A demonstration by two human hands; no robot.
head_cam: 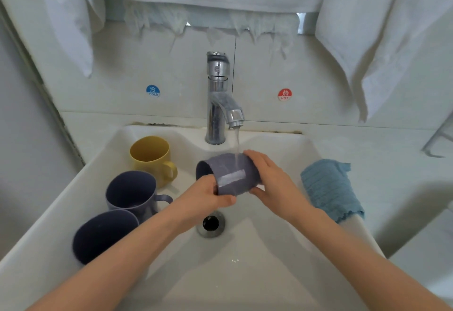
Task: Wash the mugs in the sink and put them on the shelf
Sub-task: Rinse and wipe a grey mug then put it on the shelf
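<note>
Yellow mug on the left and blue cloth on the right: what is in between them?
The head view shows a purple mug, tipped on its side under the running water, held by the left hand and the right hand.

Both bare forearms reach in from the lower corners and converge toward the middle. The left hand (208, 196) is curled round the open end of a grey mug (230, 176), with its thumb lying along the mug's near side. The right hand (272, 183) cups the mug's base end, fingers (255, 157) arched over the top and the thumb tucked underneath. The 2 wrists are roughly level, and the hands are close but not touching.
</note>
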